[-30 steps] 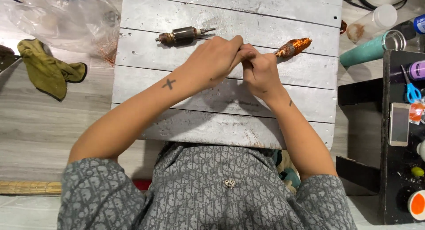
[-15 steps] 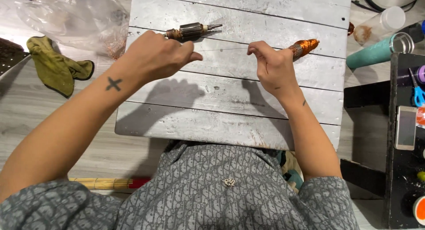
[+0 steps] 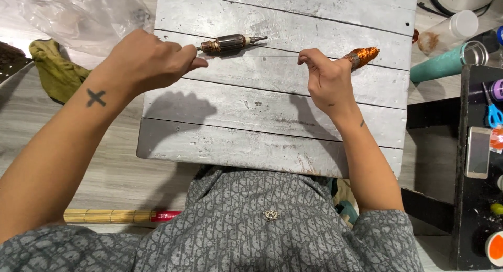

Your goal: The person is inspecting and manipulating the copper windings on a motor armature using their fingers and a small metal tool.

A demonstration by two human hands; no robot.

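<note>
The left hand (image 3: 149, 60), which met the right over the grey plank surface (image 3: 272, 120) 1 second ago, has moved out and now pinches the motor armature's (image 3: 229, 43) shaft, while the right hand (image 3: 325, 78), loosely curled, stays beside the copper wire spool (image 3: 361, 56).

The work board (image 3: 272, 130) is planked wood with worn, scuffed silver-grey paint, matt and rough. The motor armature (image 3: 229, 43) is dull brown metal with a bare steel shaft. The copper wire coil (image 3: 361, 56) shows a glossy orange sheen. The rag (image 3: 55, 73) is olive cloth, matt and creased. The plastic sheet (image 3: 78, 13) is clear and crinkled. The floor (image 3: 73, 167) is grey wood-grain plank, smooth. The bamboo stick (image 3: 105, 216) is pale, jointed and matt.
</note>
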